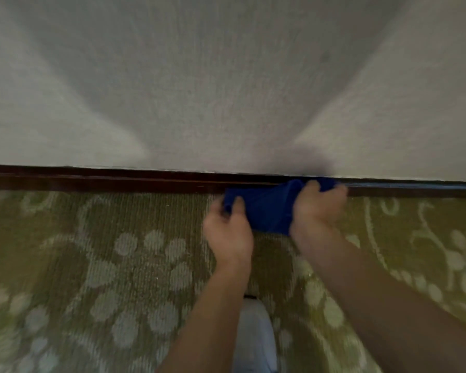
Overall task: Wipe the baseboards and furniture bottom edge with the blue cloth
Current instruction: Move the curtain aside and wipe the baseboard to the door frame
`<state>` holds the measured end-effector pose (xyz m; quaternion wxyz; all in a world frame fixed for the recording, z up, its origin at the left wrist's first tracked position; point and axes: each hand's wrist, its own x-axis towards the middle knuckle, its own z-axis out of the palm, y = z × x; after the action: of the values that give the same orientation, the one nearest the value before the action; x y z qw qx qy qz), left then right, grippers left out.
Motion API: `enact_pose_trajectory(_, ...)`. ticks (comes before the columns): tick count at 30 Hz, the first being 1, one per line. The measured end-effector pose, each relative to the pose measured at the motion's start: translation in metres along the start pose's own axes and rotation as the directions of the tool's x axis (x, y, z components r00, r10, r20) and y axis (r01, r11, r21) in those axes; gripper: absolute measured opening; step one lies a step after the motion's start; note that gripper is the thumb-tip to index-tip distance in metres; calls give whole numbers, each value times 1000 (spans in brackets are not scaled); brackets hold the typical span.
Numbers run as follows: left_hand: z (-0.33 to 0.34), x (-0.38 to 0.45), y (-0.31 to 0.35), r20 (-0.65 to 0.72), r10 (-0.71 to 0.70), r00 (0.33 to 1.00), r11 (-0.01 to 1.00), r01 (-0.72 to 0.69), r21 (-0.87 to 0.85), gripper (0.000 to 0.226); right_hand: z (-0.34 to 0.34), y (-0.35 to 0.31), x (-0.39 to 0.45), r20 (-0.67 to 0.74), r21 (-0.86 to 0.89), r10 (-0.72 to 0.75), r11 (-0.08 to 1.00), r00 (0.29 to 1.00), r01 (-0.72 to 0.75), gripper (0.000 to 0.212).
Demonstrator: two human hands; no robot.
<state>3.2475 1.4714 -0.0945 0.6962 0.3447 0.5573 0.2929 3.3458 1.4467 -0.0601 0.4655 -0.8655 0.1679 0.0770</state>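
A dark brown wooden baseboard [105,181] runs across the view where the pale wall meets the carpet. The blue cloth [267,208] is stretched between both hands right in front of it. My left hand [229,230] grips the cloth's left end over the carpet. My right hand [320,208] grips the right end, with the cloth's top edge pressed against the baseboard. No furniture is in view.
A pale textured wall [226,90] fills the upper half. Below lies an olive-green carpet [119,265] with a pale flower pattern. A light-coloured shoe or trouser leg [256,337] shows between my forearms at the bottom.
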Motion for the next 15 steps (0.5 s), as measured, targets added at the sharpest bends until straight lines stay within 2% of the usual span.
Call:
enact_pose_trajectory(1,-7,5,4,-145,37,989,999,-36,9,13,10,-1,-18,15,-27,-13,1000,1000,14,33)
enact_pose_trajectory(3,-21,17,14,-403,88,911,996,-80,39,20,28,-3,-57,116,-38,-48,998,992,53,29)
enact_pose_trajectory(5,-31,22,28,-496,69,866,998,-66,24,33,35,-4,-83,261,-26,-76,996,962,86,27)
enact_pose_trajectory(7,-33,24,29,-455,75,888,997,-76,16,34,33,0,-83,358,-53,-110,989,927,138,27)
enact_pose_trajectory(10,-20,15,17,-253,79,964,990,-46,135,31,22,6,-61,390,-22,-163,982,906,186,23)
enact_pose_trajectory(13,-10,-5,15,-140,-175,974,985,173,-27,47,8,6,-37,254,80,17,996,967,-38,21)
enact_pose_trajectory(15,-7,-17,21,-124,-300,946,949,282,-142,57,-8,3,-21,299,120,135,977,944,-178,9)
